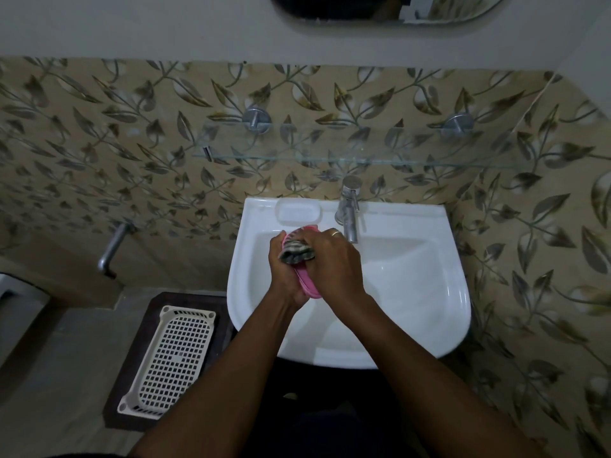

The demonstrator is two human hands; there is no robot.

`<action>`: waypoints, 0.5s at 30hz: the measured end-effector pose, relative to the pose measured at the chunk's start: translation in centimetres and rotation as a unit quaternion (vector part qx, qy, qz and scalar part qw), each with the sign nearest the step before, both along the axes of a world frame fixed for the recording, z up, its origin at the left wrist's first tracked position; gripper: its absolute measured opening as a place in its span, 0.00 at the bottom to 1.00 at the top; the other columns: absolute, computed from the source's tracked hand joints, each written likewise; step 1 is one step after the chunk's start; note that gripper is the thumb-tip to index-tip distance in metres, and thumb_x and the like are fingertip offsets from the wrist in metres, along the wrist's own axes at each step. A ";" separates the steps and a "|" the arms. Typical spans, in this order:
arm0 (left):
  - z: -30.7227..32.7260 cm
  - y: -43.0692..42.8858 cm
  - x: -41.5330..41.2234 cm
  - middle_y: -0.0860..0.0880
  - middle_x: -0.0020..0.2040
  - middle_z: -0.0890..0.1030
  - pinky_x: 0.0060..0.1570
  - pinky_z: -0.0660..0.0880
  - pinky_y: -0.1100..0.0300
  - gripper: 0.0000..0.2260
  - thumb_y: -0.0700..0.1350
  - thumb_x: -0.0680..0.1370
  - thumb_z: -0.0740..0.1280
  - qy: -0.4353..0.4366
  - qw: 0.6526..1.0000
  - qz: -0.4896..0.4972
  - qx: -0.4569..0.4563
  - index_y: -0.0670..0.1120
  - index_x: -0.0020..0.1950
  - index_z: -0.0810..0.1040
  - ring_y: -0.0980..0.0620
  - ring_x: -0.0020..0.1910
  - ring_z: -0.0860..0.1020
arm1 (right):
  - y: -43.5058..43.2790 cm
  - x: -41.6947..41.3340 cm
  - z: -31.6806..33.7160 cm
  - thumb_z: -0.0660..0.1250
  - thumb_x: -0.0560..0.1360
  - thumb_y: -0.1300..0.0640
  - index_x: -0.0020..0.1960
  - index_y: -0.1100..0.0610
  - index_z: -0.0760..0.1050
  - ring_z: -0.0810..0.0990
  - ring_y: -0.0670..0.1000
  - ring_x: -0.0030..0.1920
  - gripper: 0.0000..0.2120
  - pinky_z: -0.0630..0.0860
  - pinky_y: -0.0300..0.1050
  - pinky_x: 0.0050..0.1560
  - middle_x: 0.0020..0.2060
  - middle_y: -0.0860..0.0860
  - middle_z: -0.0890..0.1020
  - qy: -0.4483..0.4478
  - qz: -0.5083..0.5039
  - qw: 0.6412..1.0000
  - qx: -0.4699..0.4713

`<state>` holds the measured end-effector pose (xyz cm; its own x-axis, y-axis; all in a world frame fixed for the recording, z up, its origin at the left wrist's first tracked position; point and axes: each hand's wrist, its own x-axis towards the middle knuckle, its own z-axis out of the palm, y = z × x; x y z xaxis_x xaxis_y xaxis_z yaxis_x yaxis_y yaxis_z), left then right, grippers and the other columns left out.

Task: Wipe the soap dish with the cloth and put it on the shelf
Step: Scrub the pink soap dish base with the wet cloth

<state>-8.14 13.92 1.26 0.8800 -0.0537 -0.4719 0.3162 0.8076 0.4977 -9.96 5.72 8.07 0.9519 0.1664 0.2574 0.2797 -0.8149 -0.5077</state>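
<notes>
Over the white sink, my left hand (285, 276) grips a pink soap dish (308, 285) from its left side, holding it tilted on edge. My right hand (334, 259) holds a striped grey cloth (296, 251) bunched against the dish's upper part. Much of the dish is hidden between the two hands. A glass shelf (357, 157) on two metal brackets hangs on the wall above the sink, with nothing visible on it.
A steel tap (348, 209) stands at the back of the sink (413, 292), just right of my hands. A moulded soap recess (299, 211) lies beside it. A white plastic basket (172, 355) rests on the floor at left, near a wall pipe (112, 249). A mirror (380, 8) hangs above.
</notes>
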 end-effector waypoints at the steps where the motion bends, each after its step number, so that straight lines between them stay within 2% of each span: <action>1: -0.1 0.3 0.0 0.41 0.45 0.83 0.53 0.74 0.52 0.26 0.61 0.79 0.54 0.001 1.000 -0.004 0.002 0.42 0.52 0.81 0.44 0.46 0.80 | -0.1 -0.2 0.1 0.66 0.76 0.53 0.57 0.51 0.80 0.80 0.54 0.48 0.12 0.75 0.44 0.47 0.47 0.54 0.82 0.015 0.023 1.000 -0.005; 4: -0.2 0.7 -0.2 0.40 0.47 0.82 0.55 0.74 0.49 0.27 0.63 0.78 0.55 0.010 1.000 -0.013 -0.005 0.43 0.52 0.82 0.43 0.48 0.80 | -0.8 -0.2 0.1 0.65 0.77 0.52 0.62 0.49 0.77 0.79 0.54 0.51 0.14 0.75 0.45 0.50 0.51 0.54 0.81 0.052 0.054 0.997 -0.035; 9: -0.3 0.1 -0.3 0.41 0.47 0.84 0.50 0.76 0.53 0.28 0.63 0.79 0.53 0.022 0.999 -0.039 0.007 0.45 0.46 0.86 0.45 0.46 0.81 | -1.1 0.9 -0.7 0.68 0.75 0.55 0.59 0.49 0.78 0.81 0.54 0.49 0.13 0.78 0.46 0.48 0.49 0.53 0.84 0.034 -0.030 0.999 -0.003; 12: -0.7 1.1 -0.3 0.40 0.48 0.83 0.54 0.74 0.49 0.29 0.65 0.77 0.56 0.034 0.999 -0.042 -0.005 0.43 0.48 0.85 0.43 0.47 0.80 | -0.6 0.2 -1.2 0.67 0.76 0.52 0.60 0.48 0.78 0.81 0.53 0.48 0.12 0.77 0.45 0.51 0.49 0.53 0.83 0.061 0.014 0.998 -0.024; 15: -0.9 1.9 0.0 0.39 0.47 0.83 0.55 0.73 0.47 0.33 0.68 0.76 0.56 0.042 0.997 -0.069 0.001 0.41 0.46 0.86 0.42 0.47 0.79 | -1.7 0.4 -0.7 0.67 0.74 0.57 0.59 0.50 0.79 0.80 0.56 0.50 0.14 0.77 0.46 0.54 0.51 0.54 0.84 0.138 0.085 0.986 -0.039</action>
<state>-8.12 15.85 0.34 0.8220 -0.1696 -0.5437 0.4642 0.7526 0.4670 -9.60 4.03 7.40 0.9403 0.3392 -0.0284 0.2757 -0.8077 -0.5212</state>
